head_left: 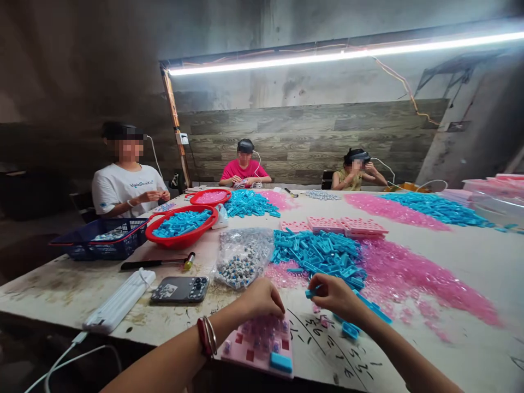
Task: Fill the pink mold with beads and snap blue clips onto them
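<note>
My right hand (333,295) pinches a small blue plastic piece (310,293) between thumb and fingers, just in front of a heap of blue plastic pieces (319,254). My left hand (264,297) is closed, its fingertips pointing down over a pink tray (237,353) at the table's front edge; whatever they grip is hidden. Clear pinkish parts sit in the tray's square holes, and a few holes show dark. One blue block (281,362) lies at its near right corner. Beside my right wrist are loose blue pieces (351,329).
Pink translucent parts (421,278) spread to the right. A bag of small metal-like parts (241,259), a phone (180,289), a white power bank (118,301) and a hammer (159,263) lie left. Red baskets (180,240) and a navy basket (135,240) stand behind. Three people sit across.
</note>
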Demonstrator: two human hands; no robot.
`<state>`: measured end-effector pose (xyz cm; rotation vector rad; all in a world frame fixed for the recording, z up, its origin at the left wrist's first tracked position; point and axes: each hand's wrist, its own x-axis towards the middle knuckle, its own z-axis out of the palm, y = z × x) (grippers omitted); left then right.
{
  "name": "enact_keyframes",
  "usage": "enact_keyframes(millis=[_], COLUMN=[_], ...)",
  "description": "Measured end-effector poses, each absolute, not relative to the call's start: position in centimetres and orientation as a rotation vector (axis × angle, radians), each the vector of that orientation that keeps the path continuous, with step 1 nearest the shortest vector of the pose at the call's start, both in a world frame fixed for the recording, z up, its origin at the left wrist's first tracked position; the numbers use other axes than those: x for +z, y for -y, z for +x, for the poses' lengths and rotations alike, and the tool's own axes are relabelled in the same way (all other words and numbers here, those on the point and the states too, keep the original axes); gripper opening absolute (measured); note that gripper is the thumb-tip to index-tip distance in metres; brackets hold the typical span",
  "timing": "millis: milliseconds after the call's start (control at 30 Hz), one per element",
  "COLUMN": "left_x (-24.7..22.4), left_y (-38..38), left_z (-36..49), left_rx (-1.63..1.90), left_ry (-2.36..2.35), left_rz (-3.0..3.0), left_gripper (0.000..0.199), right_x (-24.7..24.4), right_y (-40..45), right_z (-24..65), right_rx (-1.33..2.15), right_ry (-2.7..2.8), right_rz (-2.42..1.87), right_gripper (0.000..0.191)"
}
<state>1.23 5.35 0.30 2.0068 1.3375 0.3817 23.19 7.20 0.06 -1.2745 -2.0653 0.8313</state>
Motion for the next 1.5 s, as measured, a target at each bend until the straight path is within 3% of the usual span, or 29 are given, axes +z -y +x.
enact_keyframes(millis=[167, 367, 533, 667, 833, 1300, 1500], left_x=[0.5, 1.7, 2.4, 2.2, 1.4, 1.0, 0.9], left_y=[-5.1, -4.8, -4.8, -4.6, -4.3, -4.7, -5.0], left_z=[1.8, 1.3, -0.6, -1.4, -1.2, 1.5, 1.7], left_rx=[0.323, 0.298, 0.368, 0.471, 0.413, 0.297, 0.297], left_ry=[-1.378, -1.281, -1.176, -1.201, -1.226, -1.318, -1.036], left_rz=[2.223, 2.311, 2.285, 2.240, 2.293, 2.437, 2.603], left_gripper=[0.020, 0.020, 0.035, 0.025, 0.017, 0.015, 0.017], right_x=[0.5, 0.7, 0.2, -0.5, -0.9, 0.9, 1.2], right_y=[-7.1, -6.7, -5.3, -4.4, -4.4, -5.4, -5.3], right_z=[23.2, 23.0, 21.2, 19.3, 18.7, 20.6, 20.7], right_rx=[0.736, 0.877, 0.917, 0.834, 0.738, 0.630, 0.609], right_ry=[2.073, 2.008, 2.116, 2.219, 2.227, 2.038, 2.031], right_rz=[-1.315, -1.277, -1.029, -0.853, -0.945, -1.037, -1.042], right_gripper=[0.015, 0.013, 0.009, 0.008, 0.008, 0.005, 0.005])
